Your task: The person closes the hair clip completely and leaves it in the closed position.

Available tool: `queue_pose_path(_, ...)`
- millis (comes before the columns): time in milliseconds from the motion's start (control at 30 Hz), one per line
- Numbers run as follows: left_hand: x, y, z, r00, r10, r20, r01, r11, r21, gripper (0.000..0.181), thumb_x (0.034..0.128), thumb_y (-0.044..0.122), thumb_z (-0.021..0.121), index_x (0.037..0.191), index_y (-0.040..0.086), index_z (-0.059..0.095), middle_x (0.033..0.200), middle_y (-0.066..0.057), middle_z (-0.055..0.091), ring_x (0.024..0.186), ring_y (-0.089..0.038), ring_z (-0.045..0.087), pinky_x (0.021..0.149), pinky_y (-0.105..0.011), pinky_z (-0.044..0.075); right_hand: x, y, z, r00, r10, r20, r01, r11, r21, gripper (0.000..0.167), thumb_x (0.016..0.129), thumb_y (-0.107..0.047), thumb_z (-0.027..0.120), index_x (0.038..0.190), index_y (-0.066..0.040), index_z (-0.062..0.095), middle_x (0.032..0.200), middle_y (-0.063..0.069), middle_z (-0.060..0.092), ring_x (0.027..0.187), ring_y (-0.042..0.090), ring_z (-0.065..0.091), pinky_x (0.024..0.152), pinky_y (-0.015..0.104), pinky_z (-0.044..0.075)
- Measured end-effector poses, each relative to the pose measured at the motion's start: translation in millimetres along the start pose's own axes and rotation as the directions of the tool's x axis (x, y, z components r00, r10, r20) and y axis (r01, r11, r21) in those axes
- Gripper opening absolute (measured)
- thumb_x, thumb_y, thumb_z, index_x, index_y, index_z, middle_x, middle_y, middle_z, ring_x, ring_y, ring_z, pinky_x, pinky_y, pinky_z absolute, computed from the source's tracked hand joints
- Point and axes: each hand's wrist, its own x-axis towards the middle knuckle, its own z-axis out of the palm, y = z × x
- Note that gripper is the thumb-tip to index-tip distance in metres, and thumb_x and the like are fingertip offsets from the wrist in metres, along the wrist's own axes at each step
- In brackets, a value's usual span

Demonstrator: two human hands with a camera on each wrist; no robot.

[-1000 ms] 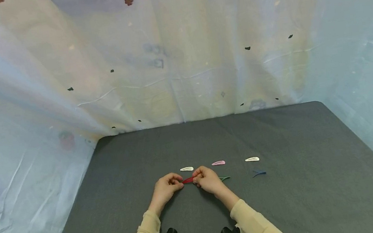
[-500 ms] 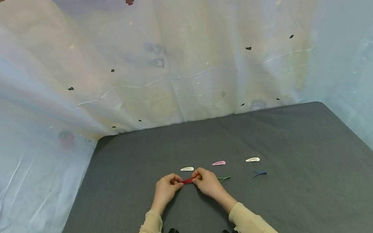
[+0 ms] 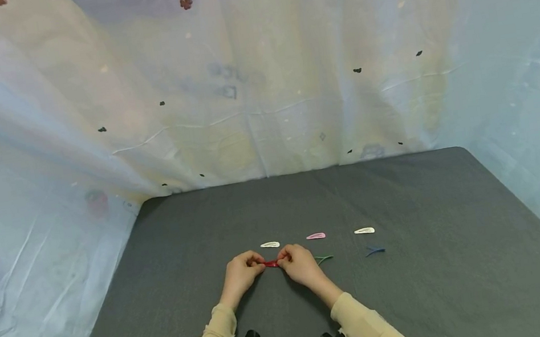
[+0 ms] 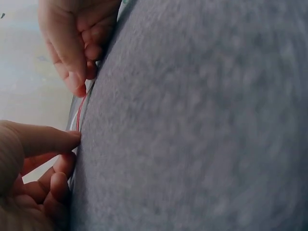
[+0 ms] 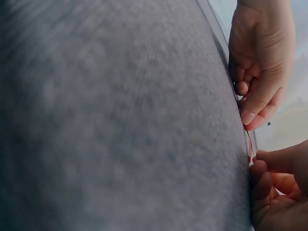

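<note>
In the head view, a red hair clip [image 3: 271, 264] spans the small gap between both hands, low over the dark cloth. My left hand [image 3: 239, 274] pinches its left end between thumb and fingertips. The other end is pinched by my right hand [image 3: 301, 265]. From the left wrist, the clip [image 4: 79, 114] looks thin and slightly bowed; the fingertips cover both ends. Just beyond the hands lie a white snap clip [image 3: 270, 245] and a pink snap clip [image 3: 316, 236]. A green hair clip [image 3: 323, 259], spread in a V, is right of my right hand.
Farther right are another white snap clip [image 3: 364, 230] and a blue hair clip [image 3: 375, 250] with spread prongs. All lie on a table [image 3: 180, 233] under dark grey cloth. A patterned curtain [image 3: 285, 132] rises behind it and along both sides.
My right hand has shifted slightly left and nearer, uncovering more of the green clip. The red clip has gone from slanting upward at its right to nearly level. My left hand barely moved.
</note>
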Motion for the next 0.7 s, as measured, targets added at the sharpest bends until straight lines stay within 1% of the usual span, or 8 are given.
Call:
queue_pose_path(100,-1.2,1.2,-0.2,1.000,0.014,-0.007,-0.014,1.000,0.018,0.008,0.0722,0.006,0.072,0.078,0.011,0.069,0.059,0.002,0.053,0.052,-0.007,0.042,0.051,-0.022,0.033,1.2,-1.0,-1.5,1.000,0.014,0.009,-0.014,1.000,0.015,0.004,0.084,-0.008,0.063,0.084,-0.004,0.065,0.072,0.004,0.057,0.062,0.008,0.046,0.056,0.020,0.037)
queue_pose_path(233,-2.6,4.7,-1.2,0.999,0.034,-0.026,-0.033,0.999,0.040,0.009,0.0723,0.006,0.071,0.080,0.010,0.068,0.059,0.001,0.054,0.052,-0.008,0.041,0.051,-0.022,0.033,1.8,-2.5,-6.2,0.999,0.039,0.026,-0.040,0.997,0.063,0.006,0.086,-0.007,0.060,0.084,-0.004,0.064,0.066,0.005,0.061,0.054,0.006,0.049,0.049,0.020,0.039)
queue_pose_path(333,-3.5,9.7,-0.8,0.997,0.048,-0.060,-0.045,0.998,0.053,0.011,0.0732,0.007,0.070,0.084,0.008,0.067,0.060,0.001,0.054,0.052,-0.007,0.042,0.051,-0.022,0.033,0.1,-3.1,-12.0,0.998,0.047,0.050,-0.052,0.995,0.089,0.006,0.087,-0.009,0.060,0.086,-0.004,0.063,0.066,0.008,0.063,0.053,0.006,0.052,0.049,0.021,0.041)
queue_pose_path(400,-4.0,15.0,0.1,0.996,0.051,-0.071,-0.048,0.998,0.046,0.014,0.0739,0.007,0.070,0.087,0.006,0.066,0.062,0.000,0.055,0.052,-0.007,0.041,0.051,-0.022,0.034,-2.0,-3.0,-16.9,0.997,0.052,0.064,-0.058,0.993,0.106,0.007,0.087,-0.010,0.060,0.087,-0.004,0.063,0.068,0.010,0.064,0.054,0.006,0.054,0.049,0.021,0.041)
queue_pose_path(467,-4.3,21.5,1.8,0.996,0.059,-0.067,-0.057,0.998,0.036,0.016,0.0752,0.008,0.069,0.090,0.005,0.066,0.064,-0.001,0.056,0.053,-0.007,0.042,0.051,-0.021,0.034,-4.5,-3.0,-23.1,0.995,0.059,0.074,-0.068,0.989,0.130,0.008,0.088,-0.012,0.061,0.090,-0.004,0.064,0.071,0.012,0.065,0.055,0.007,0.055,0.050,0.021,0.041)
queue_pose_path(567,-4.3,33.6,5.5,0.996,0.082,-0.043,-0.081,0.997,0.012,0.019,0.0770,0.009,0.069,0.095,0.003,0.065,0.067,-0.002,0.059,0.054,-0.007,0.043,0.052,-0.021,0.035,-8.4,-2.4,-33.9,0.995,0.063,0.074,-0.074,0.984,0.161,0.010,0.089,-0.013,0.060,0.092,-0.004,0.064,0.076,0.015,0.066,0.057,0.010,0.056,0.050,0.022,0.041)
queue_pose_path(700,-5.7,50.1,14.2,0.993,0.117,-0.013,-0.117,0.993,-0.010,0.021,0.0806,0.012,0.069,0.099,0.003,0.065,0.070,-0.003,0.061,0.054,-0.006,0.045,0.051,-0.020,0.037,-13.6,1.4,-48.2,0.997,0.062,0.056,-0.070,0.985,0.160,0.011,0.090,-0.015,0.060,0.093,-0.005,0.064,0.079,0.015,0.067,0.057,0.012,0.057,0.050,0.022,0.040)
